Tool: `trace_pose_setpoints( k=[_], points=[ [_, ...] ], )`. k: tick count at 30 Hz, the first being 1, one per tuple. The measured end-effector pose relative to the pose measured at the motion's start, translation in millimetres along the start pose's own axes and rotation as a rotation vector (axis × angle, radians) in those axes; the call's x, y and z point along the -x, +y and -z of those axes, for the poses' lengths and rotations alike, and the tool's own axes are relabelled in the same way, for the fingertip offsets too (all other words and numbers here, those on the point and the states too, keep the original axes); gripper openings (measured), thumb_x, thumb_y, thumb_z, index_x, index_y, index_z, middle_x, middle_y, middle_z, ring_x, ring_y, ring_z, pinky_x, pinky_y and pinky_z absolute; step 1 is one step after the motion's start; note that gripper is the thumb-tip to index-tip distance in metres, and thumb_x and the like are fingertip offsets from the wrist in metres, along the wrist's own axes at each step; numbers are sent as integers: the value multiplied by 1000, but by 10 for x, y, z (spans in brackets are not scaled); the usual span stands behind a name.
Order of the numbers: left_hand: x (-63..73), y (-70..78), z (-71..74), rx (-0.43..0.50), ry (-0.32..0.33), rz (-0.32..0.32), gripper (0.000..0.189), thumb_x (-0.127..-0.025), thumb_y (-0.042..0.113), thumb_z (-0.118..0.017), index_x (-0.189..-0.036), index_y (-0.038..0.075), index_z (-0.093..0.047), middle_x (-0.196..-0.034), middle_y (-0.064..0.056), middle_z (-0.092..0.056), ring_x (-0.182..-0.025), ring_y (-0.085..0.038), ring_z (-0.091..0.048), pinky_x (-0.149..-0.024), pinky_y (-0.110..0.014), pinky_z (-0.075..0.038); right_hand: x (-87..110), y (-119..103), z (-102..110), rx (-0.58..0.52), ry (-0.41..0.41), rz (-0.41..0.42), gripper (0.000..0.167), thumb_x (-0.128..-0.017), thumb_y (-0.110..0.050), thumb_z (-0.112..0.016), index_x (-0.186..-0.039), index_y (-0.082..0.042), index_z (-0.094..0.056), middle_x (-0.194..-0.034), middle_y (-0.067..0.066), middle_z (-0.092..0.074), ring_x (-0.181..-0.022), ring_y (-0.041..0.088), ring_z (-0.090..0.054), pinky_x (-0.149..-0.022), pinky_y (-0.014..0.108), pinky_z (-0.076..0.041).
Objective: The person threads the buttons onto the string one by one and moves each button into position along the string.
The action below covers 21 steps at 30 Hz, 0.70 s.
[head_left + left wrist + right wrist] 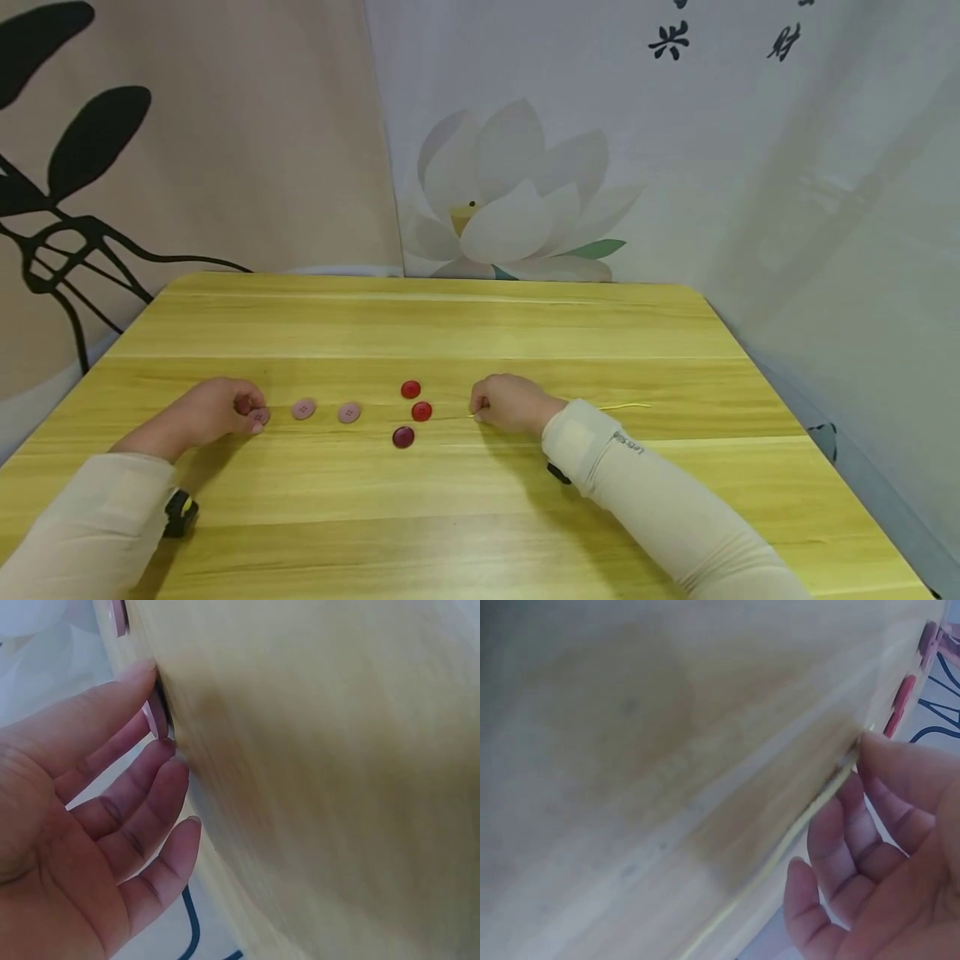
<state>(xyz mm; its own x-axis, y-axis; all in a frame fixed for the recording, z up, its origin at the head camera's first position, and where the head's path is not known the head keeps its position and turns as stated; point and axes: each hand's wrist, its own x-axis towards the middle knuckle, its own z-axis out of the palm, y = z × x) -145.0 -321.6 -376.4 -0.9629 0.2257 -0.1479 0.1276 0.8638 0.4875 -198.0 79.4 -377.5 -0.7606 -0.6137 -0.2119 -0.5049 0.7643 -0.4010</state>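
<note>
At the left end of a row of pink buttons, my left hand (pixel 213 410) has thumb and fingertips at the edges of a pink button (pixel 258 416), pinching it at the tabletop. The left wrist view shows that pink button (pixel 156 716) on edge to the camera, between thumb and fingers. To the right, my right hand (pixel 516 403) pinches a yellow cord (pixel 628 406). One length of the cord trails rightward on the wood; a thin line runs left from the fingertips toward a red button (pixel 422 411). In the right wrist view the cord (pixel 780 847) passes under the fingers.
Two more pink buttons, one near (pixel 303 408) and one farther right (pixel 349 412), lie between the hands. A second red button (pixel 410 389) and a dark red button (pixel 403 437) lie by the first red one. The wooden table (pixel 450 542) meets a printed curtain (pixel 300 142) behind.
</note>
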Motion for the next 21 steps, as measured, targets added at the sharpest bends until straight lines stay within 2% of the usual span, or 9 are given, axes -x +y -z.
trace_pose_setpoints(
  k=[6, 14, 21],
  points=[
    [6, 2, -12, -6, 19, -40, 15, -80, 5, -75, -87, -2, -64, -77, -2, -59, -71, -15, -49, -64, -34, -42, -15, -2, -2, 12, -18, -18, 8, -95, -12, -61, -90, -15, -67, -89, -4, -65, -79, 10, -56, -77, 31, -48],
    [1, 22, -14, 30, 5, -3, 14, -83, 8, -72, -90, -3, -66, -84, -4, -65, -76, -15, -55, -66, -34, -46, 8, -23, 14, 4, -16, 14, 14, -97, -7, -56, -86, -12, -65, -85, -2, -62, -72, 11, -51, -71, 28, -45],
    [-10, 34, -16, 57, 53, 9, 24, -87, 16, -70, -100, -4, -68, -91, -9, -66, -83, -21, -59, -67, -35, -47, 33, -10, 19, -28, 11, 20, 13, -98, -9, -54, -91, -11, -64, -92, 0, -66, -77, 12, -55, -74, 31, -47]
  ],
)
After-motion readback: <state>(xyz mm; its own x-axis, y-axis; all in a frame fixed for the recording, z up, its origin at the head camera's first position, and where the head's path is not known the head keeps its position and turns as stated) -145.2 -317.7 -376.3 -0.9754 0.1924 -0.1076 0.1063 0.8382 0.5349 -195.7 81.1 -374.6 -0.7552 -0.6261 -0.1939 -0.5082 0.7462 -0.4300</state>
